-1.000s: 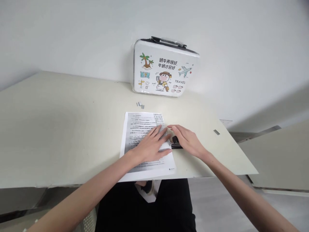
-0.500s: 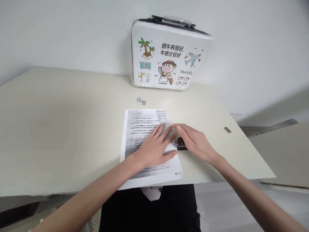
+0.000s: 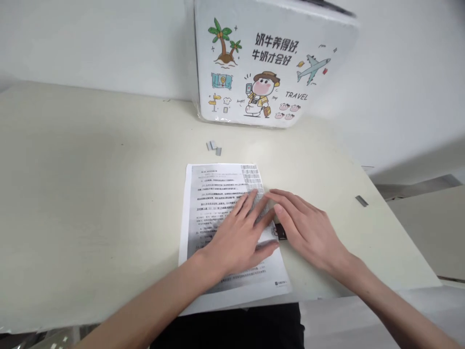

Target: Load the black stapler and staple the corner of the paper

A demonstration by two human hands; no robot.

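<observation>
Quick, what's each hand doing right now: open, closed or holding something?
Left hand: open, spread on the printed sheet.
Right hand: bent over a dark object by the sheet's right edge; whether it's holding it, I can't tell.

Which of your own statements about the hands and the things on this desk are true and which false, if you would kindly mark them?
1. The left hand lies on the paper sheet. True.
2. The white case stands beyond the sheet. True.
3. A hand grips the case. False: the right hand partly hides a dark object by the sheet's edge.
4. Small grey pieces lie between sheet and case. True.
5. The sheet lies print-down. False: its text faces up.
</observation>
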